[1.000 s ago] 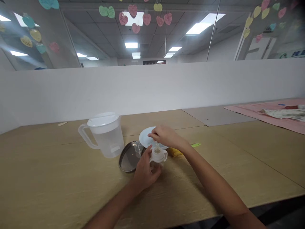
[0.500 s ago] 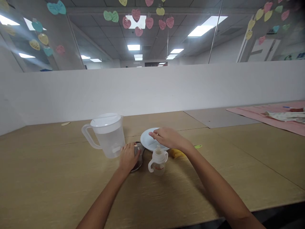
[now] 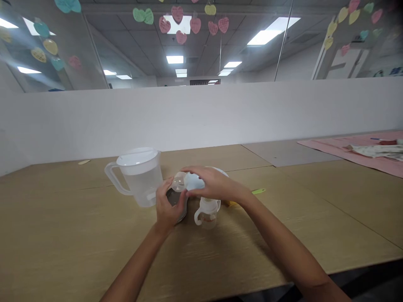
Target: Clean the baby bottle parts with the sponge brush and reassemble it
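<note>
A small baby bottle (image 3: 207, 212) with white handles and a teat stands upright on the wooden table (image 3: 78, 239). My left hand (image 3: 168, 206) holds a clear domed cap (image 3: 179, 181) lifted above a round steel dish (image 3: 179, 203). My right hand (image 3: 210, 183) reaches across and touches the same cap, hovering just above the bottle. A white plate (image 3: 195, 180) lies behind my hands, partly hidden by the right one.
A clear plastic jug (image 3: 138, 176) with a white lid stands left of the dish. A yellow item (image 3: 231, 203) and a green strip (image 3: 258, 191) lie right of the bottle. A pink cloth (image 3: 352, 152) covers the far right. A white partition runs behind.
My left hand left the bottle, went to the steel dish and lifted the clear cap from it. My right hand moved left from the plate to meet the cap.
</note>
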Demonstrator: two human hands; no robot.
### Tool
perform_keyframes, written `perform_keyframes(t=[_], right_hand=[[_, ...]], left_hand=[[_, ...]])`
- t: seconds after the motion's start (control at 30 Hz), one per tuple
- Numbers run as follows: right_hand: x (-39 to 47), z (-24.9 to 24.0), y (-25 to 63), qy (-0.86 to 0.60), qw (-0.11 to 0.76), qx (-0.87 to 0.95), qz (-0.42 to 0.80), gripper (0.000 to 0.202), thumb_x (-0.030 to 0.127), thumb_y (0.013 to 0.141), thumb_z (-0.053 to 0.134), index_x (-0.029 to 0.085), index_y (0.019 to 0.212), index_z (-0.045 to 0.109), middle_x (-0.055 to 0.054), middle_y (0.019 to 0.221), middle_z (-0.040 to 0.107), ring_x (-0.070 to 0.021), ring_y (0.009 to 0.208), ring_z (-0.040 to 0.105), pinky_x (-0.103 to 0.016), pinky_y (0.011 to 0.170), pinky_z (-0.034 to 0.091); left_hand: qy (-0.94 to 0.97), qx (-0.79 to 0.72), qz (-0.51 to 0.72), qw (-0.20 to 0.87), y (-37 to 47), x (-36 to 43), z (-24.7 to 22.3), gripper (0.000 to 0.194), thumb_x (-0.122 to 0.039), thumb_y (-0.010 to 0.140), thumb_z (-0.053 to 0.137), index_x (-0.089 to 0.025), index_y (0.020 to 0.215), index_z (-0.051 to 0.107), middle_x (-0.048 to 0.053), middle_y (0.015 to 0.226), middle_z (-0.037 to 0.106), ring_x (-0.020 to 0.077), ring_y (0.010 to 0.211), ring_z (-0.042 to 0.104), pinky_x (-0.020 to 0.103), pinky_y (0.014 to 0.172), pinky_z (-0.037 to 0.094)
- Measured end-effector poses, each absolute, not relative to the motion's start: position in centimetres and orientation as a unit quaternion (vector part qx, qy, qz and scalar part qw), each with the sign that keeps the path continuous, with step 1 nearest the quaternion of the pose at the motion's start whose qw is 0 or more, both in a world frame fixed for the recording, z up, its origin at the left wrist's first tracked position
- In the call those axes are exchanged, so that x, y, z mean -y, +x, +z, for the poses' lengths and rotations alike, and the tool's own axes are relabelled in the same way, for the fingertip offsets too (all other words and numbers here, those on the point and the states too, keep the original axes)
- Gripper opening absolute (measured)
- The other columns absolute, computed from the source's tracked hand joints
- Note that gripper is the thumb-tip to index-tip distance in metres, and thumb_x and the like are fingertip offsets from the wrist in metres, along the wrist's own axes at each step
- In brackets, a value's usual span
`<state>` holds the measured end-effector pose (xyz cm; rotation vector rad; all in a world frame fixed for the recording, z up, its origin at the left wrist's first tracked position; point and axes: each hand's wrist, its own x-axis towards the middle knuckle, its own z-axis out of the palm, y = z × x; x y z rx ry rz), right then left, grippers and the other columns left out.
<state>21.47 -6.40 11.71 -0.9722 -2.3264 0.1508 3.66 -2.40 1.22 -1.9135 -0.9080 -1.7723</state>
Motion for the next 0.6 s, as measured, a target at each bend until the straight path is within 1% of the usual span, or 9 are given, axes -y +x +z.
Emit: perform_keyframes(t=[0.07,0.13,0.2,0.27,0.3,0.37,0.43,0.53,0.6], right_hand=[[6.4,11.3,21.0,-0.310,0.282,0.905,0.077,0.053,0.029,0.076,0.061,0.023,0.126,0.043,-0.004,0.126,0.050,-0.0186,0.113,0.046,-0.030,0.090,0.037],[6.4,11.3,20.8,-0.305,0.269,0.910,0.082,0.046,0.024,0.075,0.062,0.024,0.119,0.049,-0.003,0.120,0.055,-0.0185,0.108,0.050,-0.030,0.087,0.039],[6.4,11.6,21.0,-0.334,0.263,0.902,0.079,0.038,0.027,0.072,0.065,0.022,0.108,0.055,-0.003,0.107,0.061,-0.0187,0.097,0.055,-0.029,0.080,0.041],[6.6,12.3,21.7,-0.378,0.262,0.884,0.082,0.036,0.032,0.068,0.068,0.020,0.101,0.058,-0.003,0.097,0.063,-0.0185,0.087,0.056,-0.028,0.074,0.042],[6.8,12.7,22.3,-0.400,0.267,0.873,0.085,0.037,0.034,0.068,0.068,0.019,0.100,0.058,-0.003,0.095,0.063,-0.0183,0.084,0.056,-0.028,0.072,0.042],[7.2,13.6,23.6,-0.433,0.280,0.852,0.092,0.041,0.037,0.069,0.066,0.019,0.105,0.057,-0.004,0.095,0.062,-0.0177,0.083,0.056,-0.027,0.071,0.041],[7.5,14.2,24.9,-0.443,0.267,0.849,0.108,0.046,0.037,0.070,0.064,0.021,0.112,0.054,-0.004,0.097,0.061,-0.0170,0.084,0.055,-0.026,0.071,0.041],[7.6,14.3,25.8,-0.429,0.165,0.874,0.160,0.042,0.036,0.070,0.063,0.023,0.109,0.056,-0.002,0.096,0.061,-0.0156,0.083,0.055,-0.024,0.068,0.040],[7.3,13.9,25.6,-0.423,0.095,0.883,0.178,0.036,0.032,0.068,0.062,0.023,0.103,0.058,-0.001,0.095,0.061,-0.0149,0.081,0.054,-0.022,0.064,0.039]], left_hand=[[-0.689,0.284,-0.647,0.162,4.1,3.1,1.2,0.057,-0.023,0.072,0.067,-0.019,0.121,0.038,0.011,0.109,0.056,0.0217,0.099,0.056,0.037,0.081,0.049],[-0.703,0.250,-0.657,0.109,4.5,3.6,1.1,0.059,-0.023,0.072,0.066,-0.021,0.123,0.036,0.011,0.112,0.053,0.0223,0.103,0.055,0.037,0.080,0.050],[-0.705,0.229,-0.669,0.044,5.0,3.9,0.9,0.062,-0.023,0.072,0.066,-0.022,0.125,0.033,0.013,0.121,0.045,0.0237,0.108,0.051,0.038,0.080,0.050],[-0.696,0.231,-0.680,-0.017,5.5,4.5,0.8,0.064,-0.024,0.073,0.064,-0.022,0.128,0.030,0.014,0.129,0.036,0.0246,0.112,0.048,0.039,0.083,0.049],[-0.696,0.238,-0.676,-0.046,5.8,4.8,0.6,0.064,-0.024,0.075,0.062,-0.022,0.129,0.029,0.015,0.130,0.034,0.0244,0.113,0.047,0.039,0.084,0.048],[-0.720,0.261,-0.635,-0.101,6.4,5.6,0.3,0.063,-0.026,0.077,0.059,-0.021,0.131,0.027,0.015,0.127,0.039,0.0240,0.112,0.048,0.041,0.088,0.046],[-0.762,0.298,-0.554,-0.152,6.9,6.2,-0.2,0.065,-0.031,0.077,0.060,-0.022,0.131,0.027,0.013,0.122,0.045,0.0241,0.109,0.049,0.043,0.090,0.044],[-0.786,0.348,-0.456,-0.231,7.5,6.7,-0.8,0.067,-0.037,0.075,0.062,-0.023,0.131,0.029,0.012,0.121,0.049,0.0240,0.106,0.051,0.043,0.089,0.044],[-0.778,0.350,-0.441,-0.278,7.7,6.7,-0.9,0.064,-0.037,0.076,0.061,-0.022,0.130,0.030,0.012,0.120,0.051,0.0238,0.104,0.053,0.041,0.087,0.045]])
